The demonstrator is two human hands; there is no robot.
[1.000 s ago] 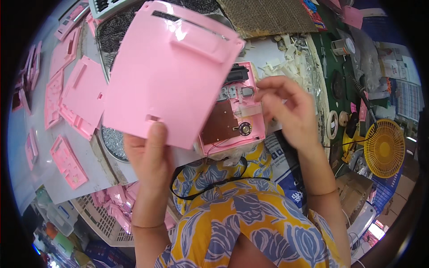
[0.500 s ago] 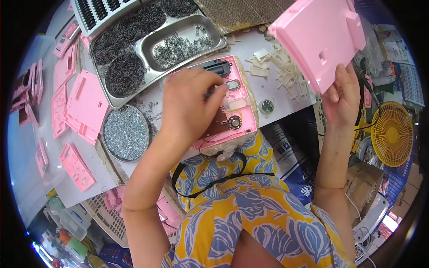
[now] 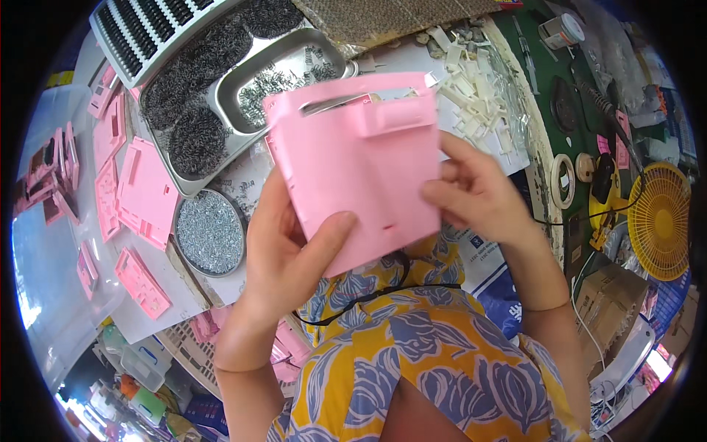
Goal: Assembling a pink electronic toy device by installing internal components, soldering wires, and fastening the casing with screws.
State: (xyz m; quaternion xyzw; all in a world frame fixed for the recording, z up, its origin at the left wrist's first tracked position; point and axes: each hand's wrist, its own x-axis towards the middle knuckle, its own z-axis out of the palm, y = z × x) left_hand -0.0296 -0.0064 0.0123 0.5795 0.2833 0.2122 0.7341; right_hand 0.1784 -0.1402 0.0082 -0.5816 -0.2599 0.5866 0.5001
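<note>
A pink plastic cover (image 3: 375,177) with a raised block and a long slot at its far end lies tilted in front of me. My left hand (image 3: 283,254) is closed round its left edge, thumb on top and fingers hidden underneath. At the right edge my right hand (image 3: 486,195) grips it between thumb and bent fingers. Beneath the cover, slivers of a pink casing (image 3: 271,151) peek out at the far left; its inside is hidden. I cannot tell whether the two halves sit flush.
A metal tray (image 3: 199,188) of small black springs stands at the far left, near a round dish (image 3: 210,232) of small silvery pieces. More pink parts (image 3: 147,191) lie left. White plastic pieces (image 3: 479,96) are heaped far right, and a yellow fan guard (image 3: 648,221) is beyond.
The pink cover has come down from the upper right onto the casing, covering its speaker and wires. My left hand has moved from inside the casing to the cover's left edge.
</note>
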